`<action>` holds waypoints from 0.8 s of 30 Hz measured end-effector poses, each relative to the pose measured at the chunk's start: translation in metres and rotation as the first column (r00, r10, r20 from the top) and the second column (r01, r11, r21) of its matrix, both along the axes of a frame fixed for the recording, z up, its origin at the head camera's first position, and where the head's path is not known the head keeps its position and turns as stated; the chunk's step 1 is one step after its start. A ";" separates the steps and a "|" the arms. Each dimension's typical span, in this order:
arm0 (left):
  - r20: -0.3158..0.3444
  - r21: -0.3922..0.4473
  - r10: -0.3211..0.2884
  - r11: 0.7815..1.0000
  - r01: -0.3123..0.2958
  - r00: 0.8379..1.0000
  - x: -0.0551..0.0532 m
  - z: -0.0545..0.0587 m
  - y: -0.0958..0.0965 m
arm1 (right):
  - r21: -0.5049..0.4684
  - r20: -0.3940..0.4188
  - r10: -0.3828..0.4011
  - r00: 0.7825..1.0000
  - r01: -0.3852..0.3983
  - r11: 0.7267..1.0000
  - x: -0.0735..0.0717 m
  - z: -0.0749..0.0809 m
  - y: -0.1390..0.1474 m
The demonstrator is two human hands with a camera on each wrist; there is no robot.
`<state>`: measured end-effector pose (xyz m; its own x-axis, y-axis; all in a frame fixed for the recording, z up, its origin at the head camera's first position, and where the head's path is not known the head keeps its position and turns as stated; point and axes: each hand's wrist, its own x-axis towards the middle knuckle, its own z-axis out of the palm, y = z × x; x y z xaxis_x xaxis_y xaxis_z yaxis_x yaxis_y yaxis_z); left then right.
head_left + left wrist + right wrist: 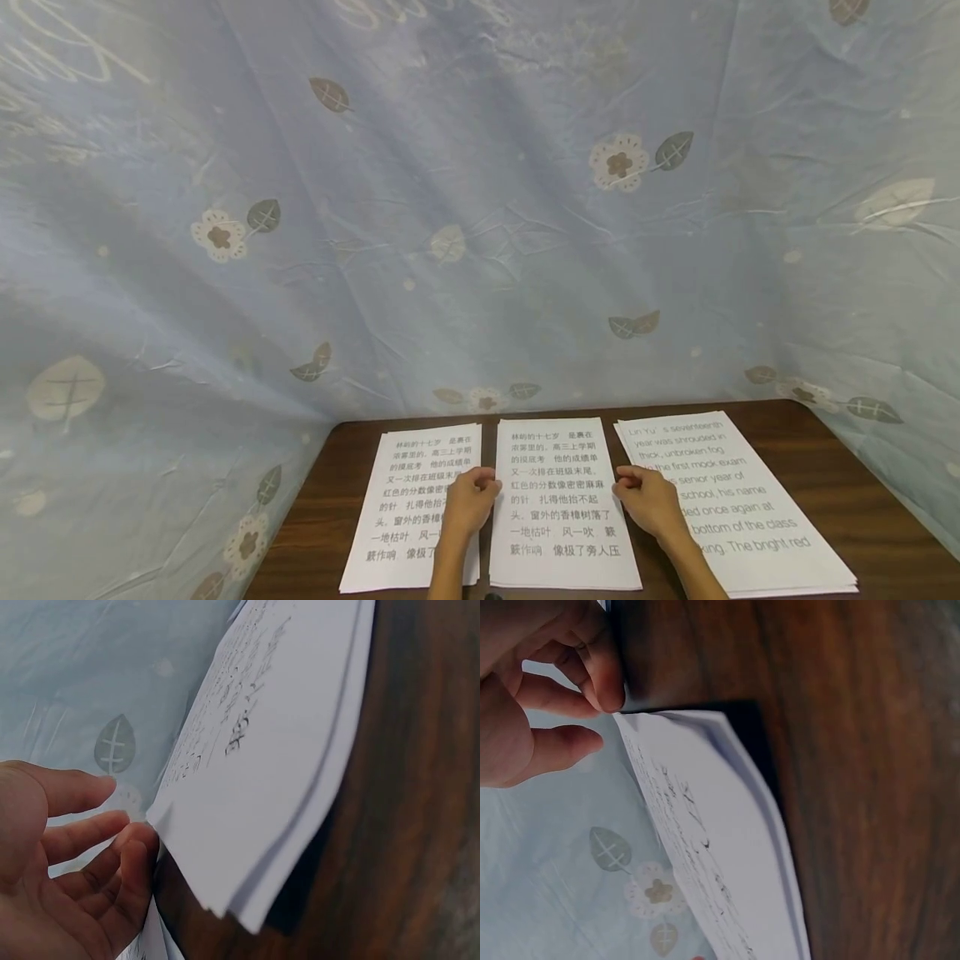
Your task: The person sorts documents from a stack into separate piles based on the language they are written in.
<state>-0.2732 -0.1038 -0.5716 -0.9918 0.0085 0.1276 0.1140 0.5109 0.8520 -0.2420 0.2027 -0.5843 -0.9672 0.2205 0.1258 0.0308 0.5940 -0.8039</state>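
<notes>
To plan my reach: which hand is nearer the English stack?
Right. The right hand is by the left edge of the English stack, the left hand by that of the middle stack.

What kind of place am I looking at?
Probably a curtained-off desk space: a dark wood-grain tabletop, large-print pages laid side by side, and a leaf-and-flower patterned backdrop.

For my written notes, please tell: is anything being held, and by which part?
Nothing appears gripped: the left hand and right hand are at opposite side edges of the middle paper stack.
</notes>
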 end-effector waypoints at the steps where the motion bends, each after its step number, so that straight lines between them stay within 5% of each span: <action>1: -0.001 -0.008 0.001 1.000 -0.001 1.000 0.000 0.000 0.000 | 0.014 -0.006 -0.002 1.000 0.002 1.000 0.000 0.000 0.000; 24: -0.034 -0.134 0.022 0.991 -0.026 0.999 0.002 -0.001 0.009 | 0.082 0.016 0.034 0.999 -0.036 0.996 0.002 0.005 -0.005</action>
